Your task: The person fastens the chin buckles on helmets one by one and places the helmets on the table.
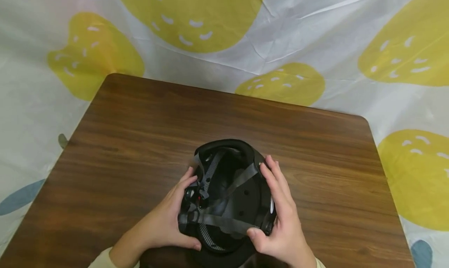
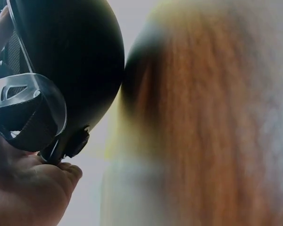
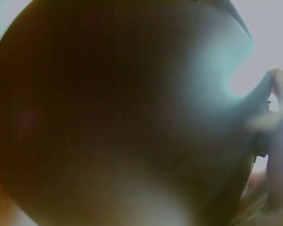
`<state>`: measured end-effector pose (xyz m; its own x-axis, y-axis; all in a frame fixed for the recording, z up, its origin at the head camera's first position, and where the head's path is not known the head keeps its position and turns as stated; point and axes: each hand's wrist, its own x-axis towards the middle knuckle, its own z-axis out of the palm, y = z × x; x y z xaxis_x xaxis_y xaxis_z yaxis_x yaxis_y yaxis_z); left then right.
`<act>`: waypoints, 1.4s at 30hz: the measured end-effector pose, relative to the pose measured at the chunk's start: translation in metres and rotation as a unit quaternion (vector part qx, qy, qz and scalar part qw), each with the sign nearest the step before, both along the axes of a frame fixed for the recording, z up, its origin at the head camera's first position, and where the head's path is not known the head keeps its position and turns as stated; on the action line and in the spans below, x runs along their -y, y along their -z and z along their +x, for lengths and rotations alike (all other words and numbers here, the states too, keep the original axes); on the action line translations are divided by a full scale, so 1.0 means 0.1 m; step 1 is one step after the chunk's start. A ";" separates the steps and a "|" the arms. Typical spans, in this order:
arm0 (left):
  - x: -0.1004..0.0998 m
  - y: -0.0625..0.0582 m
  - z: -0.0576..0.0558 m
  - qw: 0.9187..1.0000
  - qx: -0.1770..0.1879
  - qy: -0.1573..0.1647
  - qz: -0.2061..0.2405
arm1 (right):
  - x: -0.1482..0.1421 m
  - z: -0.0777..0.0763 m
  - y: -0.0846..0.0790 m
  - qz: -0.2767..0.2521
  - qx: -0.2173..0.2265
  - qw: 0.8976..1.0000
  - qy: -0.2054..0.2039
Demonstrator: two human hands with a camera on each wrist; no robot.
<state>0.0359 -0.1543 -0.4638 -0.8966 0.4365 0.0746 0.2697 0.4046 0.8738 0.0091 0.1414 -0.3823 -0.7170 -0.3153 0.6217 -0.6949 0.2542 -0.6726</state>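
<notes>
A black helmet (image 1: 250, 203) is turned with its hollow inside up toward my head. My left hand (image 1: 166, 223) grips its left rim, with the thumb over the near edge. Across from it, my right hand (image 1: 282, 211) holds the right side, its fingers along the outer shell and its thumb at the near rim. Grey chin straps (image 1: 228, 222) cross the opening, and a small red detail shows by the left side. In the left wrist view the smooth round shell (image 2: 78, 52) appears beside a clear plastic piece (image 2: 52, 96). The dark shell (image 3: 108, 108) fills most of the right wrist view.
A brown wood-grain table (image 1: 151, 123) with rounded far corners lies under the helmet. Behind it and at both sides hangs a white cloth (image 1: 217, 71) printed with large yellow shapes and blue leaves.
</notes>
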 end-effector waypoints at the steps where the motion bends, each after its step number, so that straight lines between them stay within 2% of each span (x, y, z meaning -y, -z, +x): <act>1: 0.02 -0.01 0.00 1.000 0.000 -0.001 0.001 | 0.02 -0.01 0.02 -0.010 -0.012 1.000 -0.002; 4: 0.07 -0.04 -0.01 1.000 -0.009 -0.004 0.001 | 0.06 -0.04 0.09 -0.034 -0.040 0.999 -0.005; 7: 0.11 -0.07 -0.03 1.000 -0.021 -0.003 -0.005 | 0.07 -0.04 0.14 -0.055 -0.047 0.997 -0.010; 16: 0.14 -0.13 -0.01 1.000 -0.022 0.001 0.002 | 0.04 -0.08 0.27 -0.087 -0.027 0.995 -0.027; 21: 0.13 -0.16 -0.01 1.000 -0.021 0.003 -0.013 | 0.01 -0.11 0.31 -0.108 -0.027 0.993 -0.039; 27: 0.14 -0.19 -0.01 1.000 -0.020 0.011 -0.009 | 0.01 -0.12 0.33 -0.128 -0.032 0.990 -0.057; 34: 0.19 -0.22 0.00 0.999 -0.041 -0.001 -0.021 | 0.04 -0.16 0.44 -0.165 -0.029 0.982 -0.086; 42: 0.20 -0.24 0.00 0.998 -0.061 0.002 -0.028 | 0.01 -0.22 0.53 -0.180 -0.022 0.978 -0.104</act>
<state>0.0355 -0.1742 -0.4402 -0.8809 0.4460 0.1587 0.3743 0.4511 0.8102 -0.0134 0.1406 -0.4357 -0.6309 -0.2062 0.7480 -0.7365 -0.1442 -0.6609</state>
